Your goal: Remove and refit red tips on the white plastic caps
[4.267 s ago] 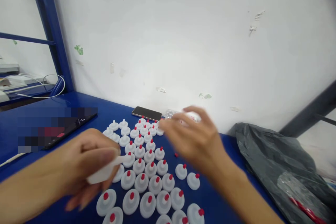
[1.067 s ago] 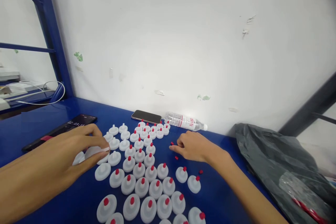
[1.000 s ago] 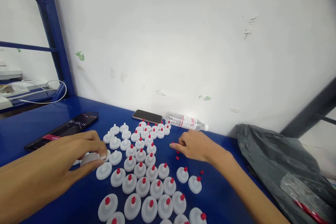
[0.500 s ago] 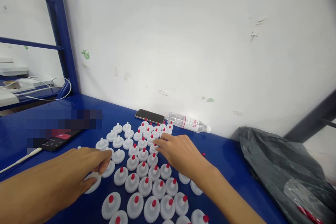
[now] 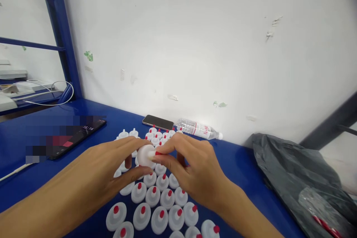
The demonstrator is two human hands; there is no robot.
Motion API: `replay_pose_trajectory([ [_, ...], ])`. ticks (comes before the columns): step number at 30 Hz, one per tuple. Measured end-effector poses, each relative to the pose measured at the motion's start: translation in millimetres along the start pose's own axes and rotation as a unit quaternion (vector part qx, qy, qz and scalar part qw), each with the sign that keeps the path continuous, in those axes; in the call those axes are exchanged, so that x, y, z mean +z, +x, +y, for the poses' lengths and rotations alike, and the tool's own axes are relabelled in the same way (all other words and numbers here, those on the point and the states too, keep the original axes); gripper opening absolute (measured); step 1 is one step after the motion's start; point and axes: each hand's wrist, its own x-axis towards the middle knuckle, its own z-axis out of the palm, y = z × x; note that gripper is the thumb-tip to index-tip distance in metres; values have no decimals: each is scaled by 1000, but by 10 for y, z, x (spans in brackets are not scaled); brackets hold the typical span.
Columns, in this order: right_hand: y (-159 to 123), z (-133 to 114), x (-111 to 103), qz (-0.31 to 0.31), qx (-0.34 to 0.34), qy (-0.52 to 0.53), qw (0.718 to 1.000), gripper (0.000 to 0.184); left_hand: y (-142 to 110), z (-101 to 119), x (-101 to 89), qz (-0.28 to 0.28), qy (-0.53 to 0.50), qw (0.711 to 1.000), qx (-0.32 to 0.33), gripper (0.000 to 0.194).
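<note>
My left hand (image 5: 111, 169) holds a white nozzle cap (image 5: 144, 155) lifted above the blue table (image 5: 237, 178), gripped between thumb and fingers. My right hand (image 5: 189, 169) meets it from the right, pinching a small red tip (image 5: 158, 153) against the cap's spout. Below both hands stand several rows of white caps with red tips (image 5: 160, 202). A few white caps without tips (image 5: 124, 134) sit at the back left of the group.
A phone (image 5: 157, 122) and a lying water bottle (image 5: 198, 129) rest by the white wall. A second phone with a lit screen (image 5: 78, 137) lies at left. A dark plastic bag (image 5: 301, 178) fills the right side. A blue frame post (image 5: 65, 44) stands at left.
My left hand has lifted a white cap off the table to the middle. My right hand has come left from the loose red tips and now pinches one against that cap.
</note>
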Motion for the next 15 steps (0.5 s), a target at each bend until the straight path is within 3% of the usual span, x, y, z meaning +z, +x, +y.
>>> replay_pose_trajectory([
  [8,19,25,-32,17,-54,-107,993,24,53,102,-39,160,58,980,100,24],
  [11,25,7,-44,-7,-68,-196,978,20,54,93,-12,164,78,977,116,23],
  [15,22,-74,-46,-92,-106,-336,931,20,33,77,20,138,96,975,148,26],
])
